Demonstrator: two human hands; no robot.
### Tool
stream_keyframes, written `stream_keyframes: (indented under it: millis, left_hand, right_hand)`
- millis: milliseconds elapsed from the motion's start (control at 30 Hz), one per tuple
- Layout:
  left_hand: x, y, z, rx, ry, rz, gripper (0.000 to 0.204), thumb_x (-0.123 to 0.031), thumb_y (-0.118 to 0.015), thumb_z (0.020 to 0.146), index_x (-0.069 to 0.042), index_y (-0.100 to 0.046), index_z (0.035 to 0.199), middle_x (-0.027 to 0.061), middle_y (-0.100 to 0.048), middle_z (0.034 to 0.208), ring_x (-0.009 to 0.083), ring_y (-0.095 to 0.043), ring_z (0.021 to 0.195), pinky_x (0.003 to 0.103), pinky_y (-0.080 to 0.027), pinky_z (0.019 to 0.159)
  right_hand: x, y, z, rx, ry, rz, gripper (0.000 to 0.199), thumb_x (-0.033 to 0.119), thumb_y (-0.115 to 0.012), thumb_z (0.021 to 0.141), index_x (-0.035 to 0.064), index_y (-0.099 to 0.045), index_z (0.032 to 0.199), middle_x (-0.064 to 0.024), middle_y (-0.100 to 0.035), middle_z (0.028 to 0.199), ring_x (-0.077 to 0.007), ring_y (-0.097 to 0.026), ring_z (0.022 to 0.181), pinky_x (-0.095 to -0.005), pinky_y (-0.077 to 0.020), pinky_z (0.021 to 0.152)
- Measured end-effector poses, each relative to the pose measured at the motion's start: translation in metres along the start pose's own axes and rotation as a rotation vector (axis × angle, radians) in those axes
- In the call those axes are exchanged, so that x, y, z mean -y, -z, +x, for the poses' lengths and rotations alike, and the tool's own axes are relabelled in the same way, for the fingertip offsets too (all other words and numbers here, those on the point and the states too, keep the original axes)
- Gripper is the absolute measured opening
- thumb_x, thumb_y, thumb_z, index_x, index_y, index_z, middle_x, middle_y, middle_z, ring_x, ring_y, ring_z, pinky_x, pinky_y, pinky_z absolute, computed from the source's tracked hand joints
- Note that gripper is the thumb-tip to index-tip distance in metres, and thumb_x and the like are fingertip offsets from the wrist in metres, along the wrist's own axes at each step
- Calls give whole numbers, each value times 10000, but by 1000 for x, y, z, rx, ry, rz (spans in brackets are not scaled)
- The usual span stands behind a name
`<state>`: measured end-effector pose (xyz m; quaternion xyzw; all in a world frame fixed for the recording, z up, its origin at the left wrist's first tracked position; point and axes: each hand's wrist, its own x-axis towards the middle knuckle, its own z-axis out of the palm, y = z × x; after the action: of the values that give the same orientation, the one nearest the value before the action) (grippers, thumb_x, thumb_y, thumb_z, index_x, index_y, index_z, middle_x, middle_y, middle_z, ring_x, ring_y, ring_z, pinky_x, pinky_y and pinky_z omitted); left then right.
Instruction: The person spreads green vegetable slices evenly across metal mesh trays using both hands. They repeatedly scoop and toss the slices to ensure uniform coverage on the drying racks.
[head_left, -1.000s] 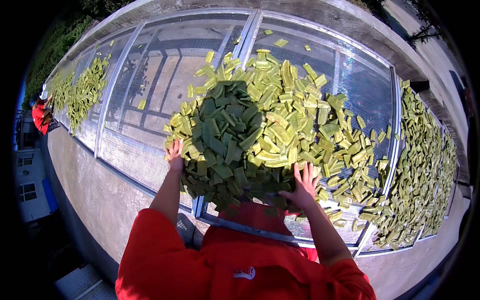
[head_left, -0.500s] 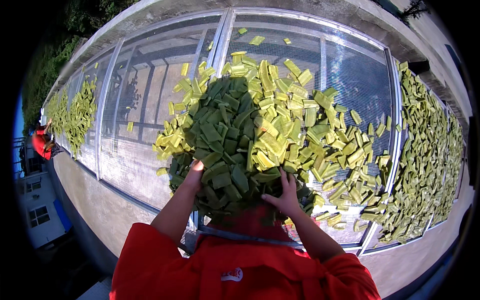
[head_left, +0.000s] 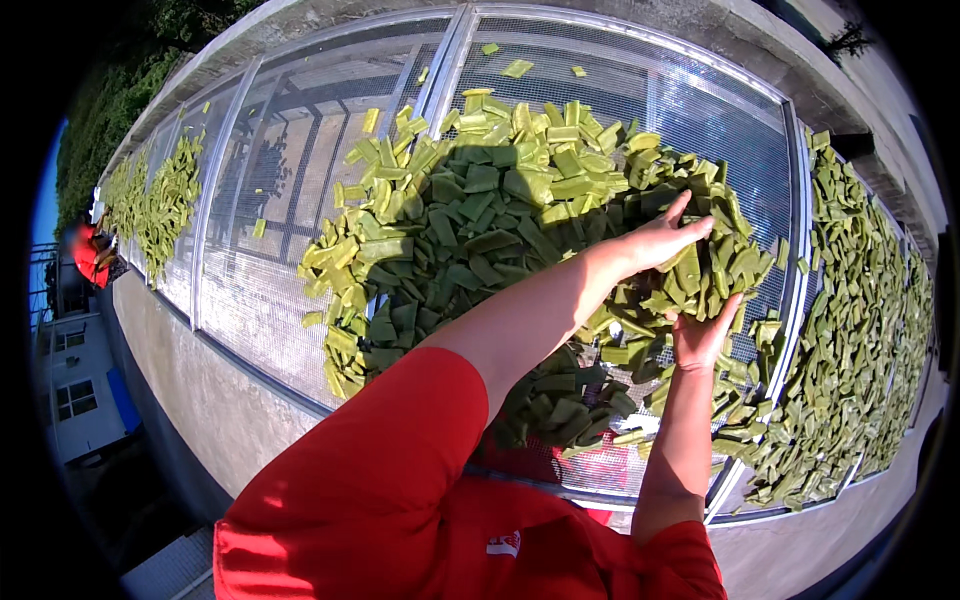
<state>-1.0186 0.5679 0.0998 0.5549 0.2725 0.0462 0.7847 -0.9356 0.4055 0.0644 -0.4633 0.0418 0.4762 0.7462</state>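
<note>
A large heap of flat, cut green plant pieces (head_left: 480,220) lies spread on a metal mesh drying rack (head_left: 600,72), partly in my shadow. My left arm reaches across to the right side of the heap. My left hand (head_left: 662,242) lies against the upper left of a clump of pieces (head_left: 715,265), its fingers bent over them. Below that clump, my right hand (head_left: 702,340) cups its underside with fingers curled in. The clump is held between both hands, and some of my fingers are hidden behind the pieces.
Another mesh panel at the right is thickly covered with green pieces (head_left: 860,330). More pieces (head_left: 172,205) lie on panels at the far left, where a person in red (head_left: 90,255) stands. A concrete wall (head_left: 235,385) runs along the rack's near side.
Both hands have moved from the near side of the heap to its right side, shifting a clump of pieces right. Pieces have spread toward the right, and the heap's middle looks lower.
</note>
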Motion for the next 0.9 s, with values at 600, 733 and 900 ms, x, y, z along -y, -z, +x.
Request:
stream_keyframes:
  millis: [600, 733, 900]
  left_hand:
    - [125, 250, -206, -1235, 225, 1178, 478, -468, -529, 848, -139, -562, 1193, 127, -495, 1299, 311, -398, 1256, 552, -108, 1063]
    - [136, 195, -153, -1175, -62, 1008, 462, -316, -618, 775, -125, -515, 1183, 95, -491, 1283, 351, -303, 1305, 547, -80, 1066]
    - [126, 112, -33, -1107, -124, 821, 442, -331, -624, 788, -129, -508, 1163, 146, -352, 1353, 354, -277, 1290, 560, -85, 1067]
  right_hand:
    - [-25, 94, 49, -71, 925, -1846, 685, 438, -444, 891, -25, -282, 1370, -246, -181, 1458, -406, -186, 1337, -479, -142, 1082]
    - [-23, 88, 42, -78, 881, -1830, 715, 436, -466, 863, 2, -260, 1393, -246, -173, 1461, -415, -194, 1329, -488, -142, 1077]
    - [-26, 83, 42, -107, 864, -1822, 736, 460, -501, 836, 20, -284, 1384, -246, -203, 1447, -413, -214, 1317, -503, -162, 1060]
